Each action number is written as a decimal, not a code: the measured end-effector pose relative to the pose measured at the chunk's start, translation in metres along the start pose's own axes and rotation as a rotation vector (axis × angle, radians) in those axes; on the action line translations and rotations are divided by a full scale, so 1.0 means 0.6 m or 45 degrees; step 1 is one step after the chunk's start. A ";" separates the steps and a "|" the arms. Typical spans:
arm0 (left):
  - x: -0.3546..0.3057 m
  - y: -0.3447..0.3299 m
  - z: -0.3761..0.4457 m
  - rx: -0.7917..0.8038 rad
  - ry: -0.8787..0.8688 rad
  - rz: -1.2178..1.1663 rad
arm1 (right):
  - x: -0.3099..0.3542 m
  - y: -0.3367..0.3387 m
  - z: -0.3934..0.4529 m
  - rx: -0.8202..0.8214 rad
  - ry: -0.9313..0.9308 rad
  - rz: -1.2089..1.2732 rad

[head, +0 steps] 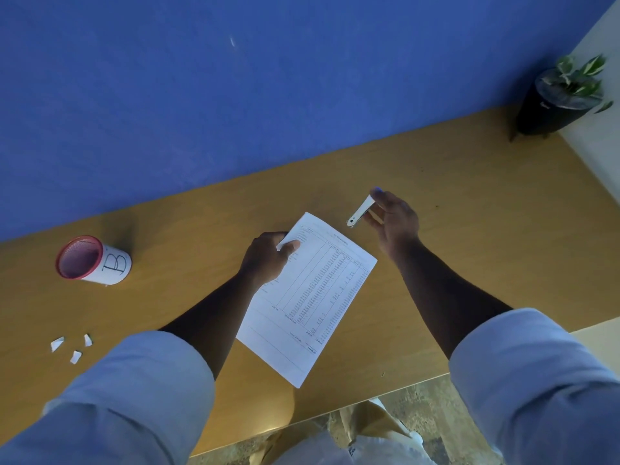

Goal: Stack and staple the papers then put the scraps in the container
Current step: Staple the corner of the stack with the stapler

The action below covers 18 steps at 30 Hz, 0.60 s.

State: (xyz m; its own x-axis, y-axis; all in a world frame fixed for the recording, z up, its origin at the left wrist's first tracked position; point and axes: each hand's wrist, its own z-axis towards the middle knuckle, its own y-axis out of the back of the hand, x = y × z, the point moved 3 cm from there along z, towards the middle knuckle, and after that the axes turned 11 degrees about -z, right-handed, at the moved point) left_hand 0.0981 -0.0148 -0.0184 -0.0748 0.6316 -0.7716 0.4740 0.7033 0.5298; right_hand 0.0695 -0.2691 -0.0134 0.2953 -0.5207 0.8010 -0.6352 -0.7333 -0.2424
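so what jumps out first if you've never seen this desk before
The printed papers at the middle of the wooden desk draw the eye first, pinned at their far left corner by the left hand, while the right hand holds a small stapler just above and to their right. Next comes the red-rimmed container marked B on the far left, with three paper scraps lying nearer the person.

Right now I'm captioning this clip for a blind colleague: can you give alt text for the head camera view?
A person's left hand pins printed papers to a wooden desk while the right hand holds a small white stapler just above their far corner. To the left stands a red-rimmed container marked B, with three paper scraps nearer the person; a potted plant sits far right.
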 end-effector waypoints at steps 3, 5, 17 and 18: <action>0.000 0.006 -0.003 0.002 -0.005 -0.014 | -0.001 -0.015 -0.008 0.163 -0.143 0.129; 0.001 0.008 -0.005 0.016 -0.006 -0.019 | -0.002 -0.027 -0.015 0.309 -0.177 0.150; 0.002 0.018 -0.014 0.029 -0.015 -0.034 | 0.002 -0.042 -0.060 0.472 0.196 -1.081; 0.002 0.017 -0.014 0.029 -0.014 -0.031 | 0.002 -0.043 -0.060 0.477 0.232 -1.158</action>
State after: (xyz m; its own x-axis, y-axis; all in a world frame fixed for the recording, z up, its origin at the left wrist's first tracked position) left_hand 0.0953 -0.0039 -0.0109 -0.0769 0.6109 -0.7880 0.4922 0.7105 0.5029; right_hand 0.0605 -0.2350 0.0134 0.4237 0.3589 0.8317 0.0531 -0.9264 0.3727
